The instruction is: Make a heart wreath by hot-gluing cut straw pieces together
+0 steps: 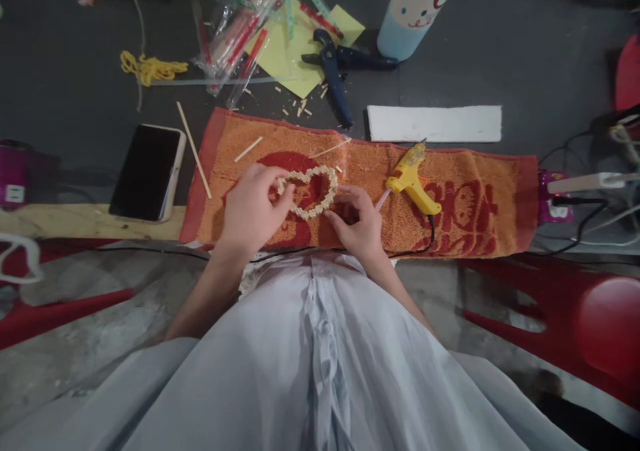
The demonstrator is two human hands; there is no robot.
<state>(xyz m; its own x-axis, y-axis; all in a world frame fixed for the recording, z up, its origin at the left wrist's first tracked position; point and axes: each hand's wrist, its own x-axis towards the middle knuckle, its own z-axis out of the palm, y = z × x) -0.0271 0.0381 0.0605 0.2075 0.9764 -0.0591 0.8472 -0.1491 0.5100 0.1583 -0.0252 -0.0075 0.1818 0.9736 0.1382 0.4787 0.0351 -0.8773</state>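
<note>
A pale heart-shaped ring of small wooden pieces (329, 200) is held just over an orange and red towel (370, 191). My left hand (257, 206) pinches its left end between thumb and fingers. At its right side is my right hand (358, 221), with bent fingers and the thumb near the rim; whether it grips the ring is hard to tell. A yellow glue gun (413, 179) lies on the towel to the right of my right hand. Thin wooden sticks (249, 149) rest on the towel above the ring.
A phone (146, 171) and a long stick (194, 150) lie at left. Behind the towel are blue cutting pliers (332, 71), yellow paper (293, 54), plastic packets (240, 34), a white strip (435, 124) and a bottle (414, 14). Cables and a purple item (555, 198) are at right.
</note>
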